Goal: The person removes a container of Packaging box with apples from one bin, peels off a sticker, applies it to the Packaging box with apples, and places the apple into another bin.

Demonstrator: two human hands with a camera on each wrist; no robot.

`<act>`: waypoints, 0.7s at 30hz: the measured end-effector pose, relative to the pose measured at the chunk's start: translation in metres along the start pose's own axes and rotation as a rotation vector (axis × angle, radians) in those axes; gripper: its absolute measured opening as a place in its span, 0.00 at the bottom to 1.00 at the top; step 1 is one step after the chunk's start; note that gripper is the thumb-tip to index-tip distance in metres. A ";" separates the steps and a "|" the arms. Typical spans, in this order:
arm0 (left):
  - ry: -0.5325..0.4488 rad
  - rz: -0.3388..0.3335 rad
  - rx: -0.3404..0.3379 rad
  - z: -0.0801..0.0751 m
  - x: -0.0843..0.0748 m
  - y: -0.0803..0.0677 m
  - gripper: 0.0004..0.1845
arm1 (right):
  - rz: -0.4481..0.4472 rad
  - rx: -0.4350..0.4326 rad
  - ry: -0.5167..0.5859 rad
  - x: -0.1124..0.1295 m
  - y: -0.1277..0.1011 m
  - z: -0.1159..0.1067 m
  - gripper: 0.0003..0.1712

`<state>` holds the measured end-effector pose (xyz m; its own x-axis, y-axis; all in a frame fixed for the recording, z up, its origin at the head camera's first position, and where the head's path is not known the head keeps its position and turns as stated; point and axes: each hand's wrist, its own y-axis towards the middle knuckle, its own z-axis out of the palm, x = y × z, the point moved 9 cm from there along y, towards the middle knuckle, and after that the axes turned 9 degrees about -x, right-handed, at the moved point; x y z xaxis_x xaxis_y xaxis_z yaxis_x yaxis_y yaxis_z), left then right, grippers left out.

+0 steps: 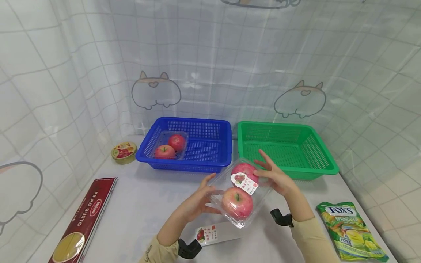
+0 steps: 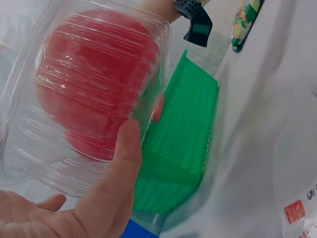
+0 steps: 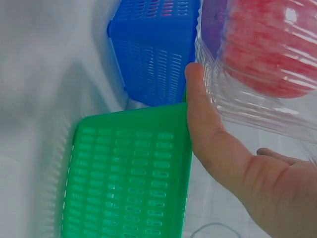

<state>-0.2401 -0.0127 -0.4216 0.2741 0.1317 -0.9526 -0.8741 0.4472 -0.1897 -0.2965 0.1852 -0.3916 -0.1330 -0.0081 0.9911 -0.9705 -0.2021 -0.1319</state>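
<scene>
A clear plastic box of two red apples (image 1: pixel 237 202) is held tilted above the table between both hands. My left hand (image 1: pixel 196 202) grips its left end, and in the left wrist view the thumb and fingers (image 2: pixel 128 141) lie along the ribbed plastic. My right hand (image 1: pixel 276 178) holds the other end, one finger on the lid near an apple. A white label with an apple picture (image 1: pixel 244 183) is on the lid. Below the box, a white strip with a similar printed label (image 1: pixel 227 234) lies on the table, partly covered in the head view.
Behind the hands stand a blue basket (image 1: pixel 207 168) containing another box of apples (image 1: pixel 165 151), and a green basket (image 1: pixel 306 171). At left are a round gold tin (image 1: pixel 124 152) and a long red package (image 1: pixel 87 219). A green FOX'S candy bag (image 1: pixel 352 232) lies at right.
</scene>
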 end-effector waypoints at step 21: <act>-0.032 0.053 -0.059 -0.003 -0.006 0.002 0.36 | -0.112 -0.166 0.015 0.020 -0.010 -0.007 0.40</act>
<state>-0.2449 -0.0148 -0.4168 0.2383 0.1826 -0.9539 -0.9095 0.3863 -0.1533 -0.2910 0.1938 -0.3711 -0.0239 0.0201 0.9995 -0.9991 -0.0367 -0.0232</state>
